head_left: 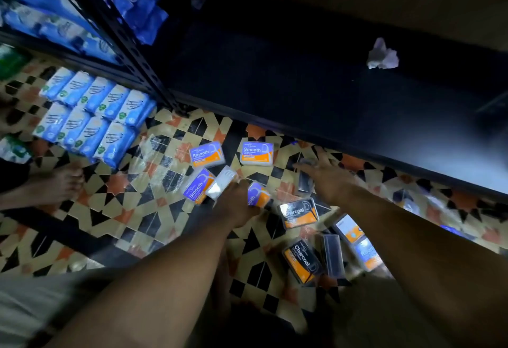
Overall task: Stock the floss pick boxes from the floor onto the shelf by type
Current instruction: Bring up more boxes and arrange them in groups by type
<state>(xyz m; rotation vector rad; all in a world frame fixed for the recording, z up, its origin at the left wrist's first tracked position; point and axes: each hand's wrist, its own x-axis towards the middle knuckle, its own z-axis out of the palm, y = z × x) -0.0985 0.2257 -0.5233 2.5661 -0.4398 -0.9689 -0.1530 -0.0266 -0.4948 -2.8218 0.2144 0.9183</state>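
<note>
Left hand: [236, 200] knuckles up, fingers curled down among the boxes and covering part of a half-hidden box [258, 195]. Blur hides whether it grips that box.
Right hand: [327, 180] palm down, fingers spread and straight over a dark box [305, 182]. Whether they touch it cannot be told.
Smooth boxes: two lie face up on the floor [123, 196] near the shelf's front edge, the left box [206, 154] and the right box [256, 152]. A tilted box [198, 186] lies just left of the left hand, with a clear box [222, 182] against it.
Charcoal boxes: the far Charcoal [299, 212] lies just nearer the person than the right hand. The near Charcoal [302, 261] lies closer still, beside an upright dark case [332, 254].
Shelf: [302, 86] black, with a crumpled paper [382, 55] toward its back right.
Blue packs: [90, 117] two rows on the floor by the shelf's left post.
Foot: [63, 180] bare, on the floor below the packs.
</note>
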